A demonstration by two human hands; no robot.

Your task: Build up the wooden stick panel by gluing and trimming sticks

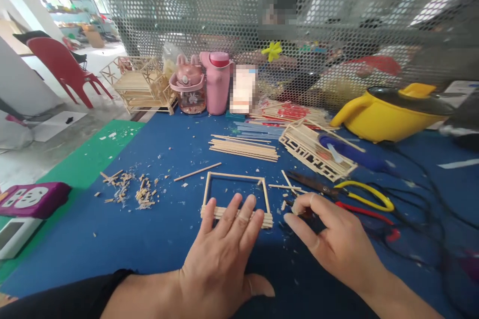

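Note:
A small rectangular frame of thin wooden sticks (236, 176) lies on the blue work mat, with several sticks stacked along its near side. My left hand (226, 244) rests palm down with spread fingers over that near side, holding the frame against the mat. Just right of the frame, my right hand (333, 239) is curled, thumb and index fingertips close together. Whatever may be between them is too small to make out. Beside those fingertips lie short cut sticks (286, 187) and red-and-yellow-handled pliers (364, 195), partly behind the hand.
Loose sticks (243, 149) lie beyond the frame, and offcuts (144, 192) to the left. A latticed wooden panel (314, 152) and blue glue gun (355, 154) sit right, before a yellow pot (389, 114). Pink bottle (218, 84) and wooden model (142, 84) stand behind. Cables cross the right side.

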